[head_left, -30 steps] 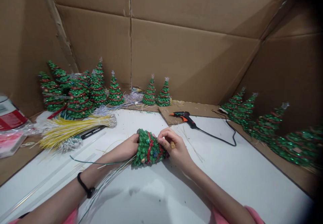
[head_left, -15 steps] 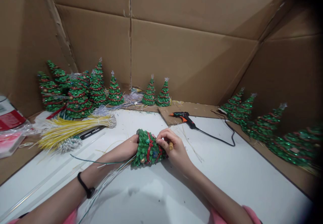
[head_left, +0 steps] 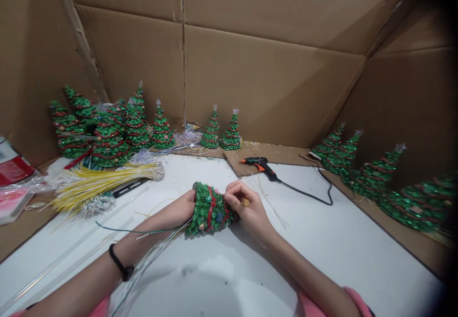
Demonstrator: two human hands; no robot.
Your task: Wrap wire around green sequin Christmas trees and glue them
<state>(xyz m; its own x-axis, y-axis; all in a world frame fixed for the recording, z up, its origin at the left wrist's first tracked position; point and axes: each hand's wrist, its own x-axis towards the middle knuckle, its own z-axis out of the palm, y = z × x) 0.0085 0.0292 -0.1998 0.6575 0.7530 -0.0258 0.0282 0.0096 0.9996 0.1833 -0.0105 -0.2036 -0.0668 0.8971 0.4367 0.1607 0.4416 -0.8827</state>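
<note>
- A small green tree with red ribbon lies on its side between the two hands, over the white table.
- The left hand is at the tree's wide end. Its fingers are hidden by the tree, so I can't tell if they are open or closed.
- The right hand is at the other side. Its fingers are curled tight around a little wooden handle.
- The right thumb and pointer finger are close together, and their tips are right at the tree's red ribbon. The tree's top is hidden behind this hand.
- Thin white and green wires come out of the wide end, beside the left wrist.
- A black and orange glue gun lies farther back.
</note>
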